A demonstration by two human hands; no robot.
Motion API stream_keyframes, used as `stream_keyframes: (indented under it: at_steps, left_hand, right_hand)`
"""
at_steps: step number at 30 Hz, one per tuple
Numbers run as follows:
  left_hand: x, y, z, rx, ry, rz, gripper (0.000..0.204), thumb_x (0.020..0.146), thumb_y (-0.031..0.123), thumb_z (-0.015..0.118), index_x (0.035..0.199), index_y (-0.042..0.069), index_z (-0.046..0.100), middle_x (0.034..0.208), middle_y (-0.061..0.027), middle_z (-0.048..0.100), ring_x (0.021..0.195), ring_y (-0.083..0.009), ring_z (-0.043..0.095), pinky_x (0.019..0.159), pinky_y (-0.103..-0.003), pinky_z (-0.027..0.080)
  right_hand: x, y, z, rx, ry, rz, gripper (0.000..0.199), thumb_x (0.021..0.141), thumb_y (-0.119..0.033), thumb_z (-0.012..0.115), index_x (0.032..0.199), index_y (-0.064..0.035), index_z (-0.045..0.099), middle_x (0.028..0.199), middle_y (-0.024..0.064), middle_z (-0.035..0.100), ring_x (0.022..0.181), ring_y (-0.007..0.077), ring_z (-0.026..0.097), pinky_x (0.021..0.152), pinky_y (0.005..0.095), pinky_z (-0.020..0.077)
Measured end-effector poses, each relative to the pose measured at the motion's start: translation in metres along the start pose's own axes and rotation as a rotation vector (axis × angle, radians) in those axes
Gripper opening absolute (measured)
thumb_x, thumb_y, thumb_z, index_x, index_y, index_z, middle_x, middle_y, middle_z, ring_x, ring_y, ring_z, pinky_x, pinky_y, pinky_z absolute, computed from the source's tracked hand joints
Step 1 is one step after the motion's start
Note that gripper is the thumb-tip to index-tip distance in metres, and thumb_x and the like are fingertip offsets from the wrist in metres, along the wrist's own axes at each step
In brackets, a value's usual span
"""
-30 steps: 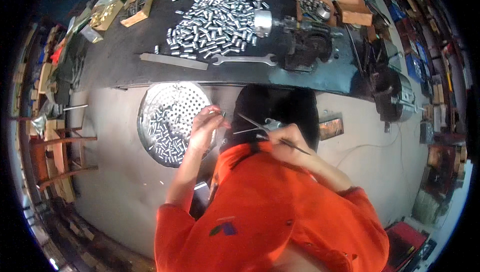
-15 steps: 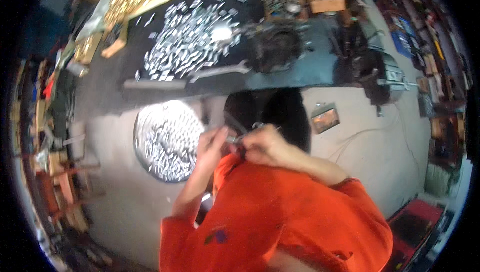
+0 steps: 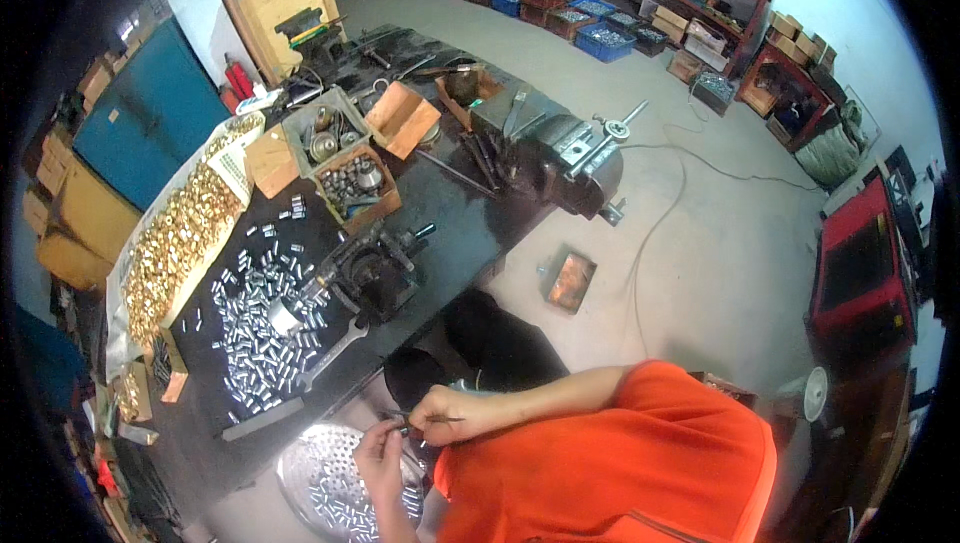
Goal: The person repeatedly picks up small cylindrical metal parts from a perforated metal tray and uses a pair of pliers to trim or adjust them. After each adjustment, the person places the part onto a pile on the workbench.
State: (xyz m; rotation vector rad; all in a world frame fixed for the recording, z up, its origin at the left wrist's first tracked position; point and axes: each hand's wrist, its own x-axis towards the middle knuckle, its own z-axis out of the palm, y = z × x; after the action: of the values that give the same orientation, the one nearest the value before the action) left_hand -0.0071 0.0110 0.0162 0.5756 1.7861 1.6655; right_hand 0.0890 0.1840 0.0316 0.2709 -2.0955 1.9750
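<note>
Close together at the bench's front edge are my two hands. My right hand [image 3: 437,415] is closed around a thin, dark, rod-like tool [image 3: 455,420] whose ends stick out on either side of the fingers. Just left of it, my left hand [image 3: 378,455] pinches a small metal piece, mostly hidden by the fingertips. Beneath and beside the left hand lies a round perforated metal tray [image 3: 298,473] with many small shiny metal cylinders in it. More such cylinders [image 3: 262,318] are spread over the dark workbench, near an open-ended wrench [image 3: 338,353].
A vise [image 3: 575,158] sits at the bench's right corner, and a black clamp-like fixture [image 3: 375,278] nearer me. Brass-coloured parts [image 3: 185,243] fill a long tray at left. Boxes of metal parts [image 3: 355,183] stand behind. A small box [image 3: 571,281] and a cable [image 3: 640,253] lie on the floor.
My view has swung to the right and up, so the bench appears slanted and more of the room shows. The hands stay close together; the thin tool now shows clearly.
</note>
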Motion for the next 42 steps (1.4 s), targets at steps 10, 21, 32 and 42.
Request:
stream_keyframes:
  at_steps: [10, 21, 32, 42]
  left_hand:
    - [-0.001, -0.013, -0.031, 0.207, 0.179, 0.085, 0.042, 0.093, 0.025, 0.046, 0.075, -0.01, 0.062, 0.067, -0.0143, 0.063, 0.063, -0.0192, 0.06, 0.064, -0.028, 0.046]
    - [-0.011, 0.003, -0.005, -0.376, 0.014, -0.06, 0.022, 0.082, -0.002, 0.054, 0.102, -0.011, 0.055, 0.082, -0.0163, 0.063, 0.072, -0.022, 0.063, 0.071, -0.029, 0.05]
    - [0.0, 0.004, 0.007, -0.183, 0.004, -0.092, 0.012, 0.08, -0.001, 0.06, 0.092, -0.006, 0.057, 0.073, -0.0068, 0.06, 0.063, -0.0135, 0.06, 0.059, -0.023, 0.048]
    - [0.027, -0.01, -0.039, 0.881, 0.207, 0.323, 0.024, 0.066, -0.002, 0.066, 0.089, 0.002, 0.063, 0.085, -0.0124, 0.064, 0.071, -0.0239, 0.061, 0.066, -0.032, 0.048]
  right_hand:
    - [-0.003, 0.01, 0.004, -0.034, 0.003, -0.042, 0.016, 0.065, -0.003, 0.055, 0.057, -0.0027, 0.041, 0.049, 0.013, 0.033, 0.042, 0.0174, 0.033, 0.041, 0.0331, 0.0289]
    - [-0.004, 0.02, 0.01, -0.097, -0.016, -0.124, 0.01, 0.066, -0.005, 0.058, 0.062, -0.0032, 0.049, 0.053, 0.0149, 0.044, 0.045, 0.0296, 0.044, 0.043, 0.0354, 0.0341]
    - [-0.008, 0.021, 0.01, -0.103, 0.017, -0.067, 0.01, 0.063, -0.005, 0.057, 0.06, -0.0027, 0.048, 0.05, 0.012, 0.042, 0.044, 0.019, 0.04, 0.043, 0.032, 0.0327]
    - [-0.006, -0.017, -0.005, -0.086, -0.156, -0.076, 0.025, 0.064, -0.005, 0.052, 0.058, -0.005, 0.028, 0.054, 0.0061, 0.022, 0.046, 0.015, 0.029, 0.045, 0.0306, 0.0238]
